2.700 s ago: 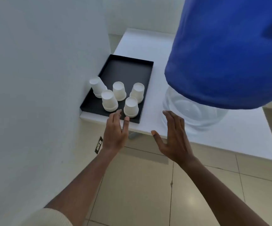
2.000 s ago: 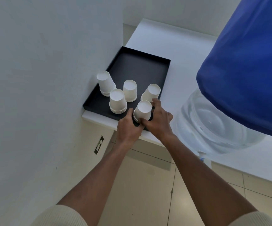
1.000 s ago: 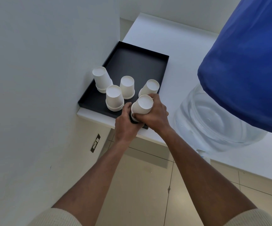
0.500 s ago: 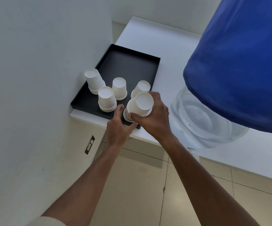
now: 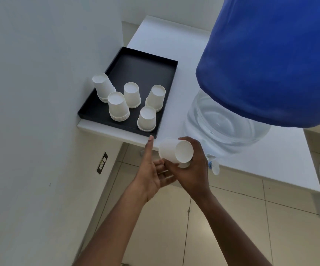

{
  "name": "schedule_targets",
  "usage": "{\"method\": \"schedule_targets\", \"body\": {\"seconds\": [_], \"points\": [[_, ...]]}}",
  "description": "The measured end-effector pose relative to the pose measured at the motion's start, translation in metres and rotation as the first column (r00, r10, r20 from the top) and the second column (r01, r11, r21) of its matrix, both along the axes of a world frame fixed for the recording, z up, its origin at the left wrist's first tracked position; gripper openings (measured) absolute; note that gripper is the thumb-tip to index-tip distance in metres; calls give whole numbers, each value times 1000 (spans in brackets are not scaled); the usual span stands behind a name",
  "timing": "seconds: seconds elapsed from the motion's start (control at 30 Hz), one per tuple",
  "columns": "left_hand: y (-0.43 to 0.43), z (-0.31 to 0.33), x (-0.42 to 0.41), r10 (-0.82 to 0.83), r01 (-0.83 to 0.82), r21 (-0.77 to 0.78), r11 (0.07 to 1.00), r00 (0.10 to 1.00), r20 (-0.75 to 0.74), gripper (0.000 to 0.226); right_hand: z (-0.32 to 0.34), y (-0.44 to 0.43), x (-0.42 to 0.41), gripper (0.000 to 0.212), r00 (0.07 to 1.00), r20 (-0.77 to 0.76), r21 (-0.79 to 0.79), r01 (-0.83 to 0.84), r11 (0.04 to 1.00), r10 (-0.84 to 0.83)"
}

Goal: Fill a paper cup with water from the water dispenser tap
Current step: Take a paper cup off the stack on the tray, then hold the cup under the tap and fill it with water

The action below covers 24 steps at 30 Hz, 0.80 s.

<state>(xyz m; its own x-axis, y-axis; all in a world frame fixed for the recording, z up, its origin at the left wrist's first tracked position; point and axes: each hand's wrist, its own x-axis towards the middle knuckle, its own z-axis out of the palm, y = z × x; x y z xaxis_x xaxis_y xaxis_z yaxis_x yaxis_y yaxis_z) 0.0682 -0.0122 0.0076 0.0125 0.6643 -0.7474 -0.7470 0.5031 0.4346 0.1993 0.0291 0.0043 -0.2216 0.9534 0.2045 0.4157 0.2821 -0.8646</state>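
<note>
Cup in hand, tap not yet reached: the risks are a crushed cup and a spill.

The right hand (image 5: 193,169) grips one white paper cup (image 5: 175,151), tipped on its side below the edge of the white surface (image 5: 184,45); the left hand (image 5: 151,171) is open beside it, fingers loose. The small white-and-blue dispenser tap (image 5: 213,166) juts out just right of the cup, under the clear water bottle with its blue cover (image 5: 270,54). A hard squeeze could buckle the thin wall; if it is not righted under the spout, water would hit the tiled floor (image 5: 232,227). The stacked cups on the black tray (image 5: 136,64) sit close to the edge.
</note>
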Motion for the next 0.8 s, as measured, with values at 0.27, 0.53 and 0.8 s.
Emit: {"method": "schedule_targets", "body": {"seconds": [0.27,0.53,0.8], "points": [[-16,16,33,-20,19,39,999,1000,24,71,-1,-34,34,76,997,-55,-47,60,997,-62],[-20,36,43,13,153,266,952,847,-532,68,19,-52,87,90,999,-3,-69,38,997,-39],[-26,14,80,82,477,283,832,399,-913,76,-4,-60,94,81,995,-44,-86,87,992,-91]]}}
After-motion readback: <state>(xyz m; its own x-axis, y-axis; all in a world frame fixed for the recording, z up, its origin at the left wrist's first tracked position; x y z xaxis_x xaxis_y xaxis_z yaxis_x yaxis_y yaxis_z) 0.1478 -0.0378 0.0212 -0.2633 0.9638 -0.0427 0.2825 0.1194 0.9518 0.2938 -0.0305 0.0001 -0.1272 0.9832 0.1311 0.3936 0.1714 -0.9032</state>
